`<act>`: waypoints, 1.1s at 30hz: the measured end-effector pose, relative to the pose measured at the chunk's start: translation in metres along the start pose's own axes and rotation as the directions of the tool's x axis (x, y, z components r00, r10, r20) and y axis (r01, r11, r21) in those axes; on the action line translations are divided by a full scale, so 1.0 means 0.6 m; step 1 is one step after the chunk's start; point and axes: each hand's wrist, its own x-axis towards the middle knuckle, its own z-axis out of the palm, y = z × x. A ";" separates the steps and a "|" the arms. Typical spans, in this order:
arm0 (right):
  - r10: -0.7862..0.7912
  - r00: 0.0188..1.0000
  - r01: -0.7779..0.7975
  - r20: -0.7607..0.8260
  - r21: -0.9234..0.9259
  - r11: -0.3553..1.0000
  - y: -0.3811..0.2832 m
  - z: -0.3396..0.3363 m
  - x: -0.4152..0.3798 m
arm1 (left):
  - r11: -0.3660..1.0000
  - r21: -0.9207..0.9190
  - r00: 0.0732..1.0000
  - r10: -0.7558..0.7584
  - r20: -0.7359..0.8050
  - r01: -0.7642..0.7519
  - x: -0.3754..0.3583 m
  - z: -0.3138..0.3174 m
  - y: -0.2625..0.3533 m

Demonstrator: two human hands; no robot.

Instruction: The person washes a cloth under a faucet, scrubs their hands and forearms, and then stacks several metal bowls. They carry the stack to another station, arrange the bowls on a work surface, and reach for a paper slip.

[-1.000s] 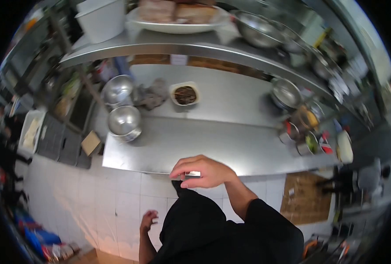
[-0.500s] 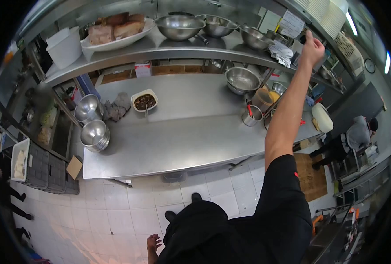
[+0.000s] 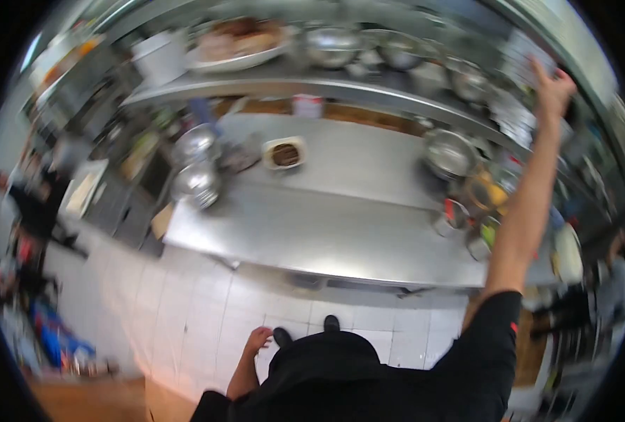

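My right hand (image 3: pixel 555 95) is raised at the upper right, by the shelf. Its fingers are apart, one stretched out across a white paper sheet (image 3: pixel 522 50) with writing; blur hides whether it touches the sheet. A crumpled silvery wrap (image 3: pixel 513 118) lies on the shelf just left of my wrist. Under that forearm, on the steel table, stand a metal pot (image 3: pixel 451 216) with a red-handled utensil and a container of yellow contents (image 3: pixel 482 193). My left hand (image 3: pixel 259 340) hangs low beside my body over the floor, fingers loosely apart, with nothing in it.
On the steel table (image 3: pixel 312 232) are stacked metal bowls (image 3: pixel 196 184), a grey cloth (image 3: pixel 241 158), a white tub of dark sauce (image 3: pixel 284 153) and a metal bowl (image 3: pixel 449 152). The shelf above holds a meat platter (image 3: pixel 239 65). People (image 3: pixel 38 204) stand at the left.
My view has swung left and blurred, so the table appears further right. My right hand stays raised by the shelf, its fingers now more spread. My left hand shows higher in the view.
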 end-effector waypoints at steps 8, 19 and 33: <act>-0.202 0.947 0.222 0.250 -0.051 0.974 0.259 -0.021 0.030 | 0.994 0.028 0.991 -0.105 -0.077 0.108 -0.031 0.009 -0.033; 0.503 0.782 -0.590 0.369 0.699 0.405 0.368 -0.074 -0.002 | 0.983 -0.095 0.975 -0.172 -0.141 0.159 -0.074 -0.004 -0.128; 0.648 0.748 -0.499 0.147 0.767 0.403 0.037 0.004 -0.049 | 0.980 -0.024 0.978 -0.198 -0.069 0.196 -0.089 -0.071 -0.043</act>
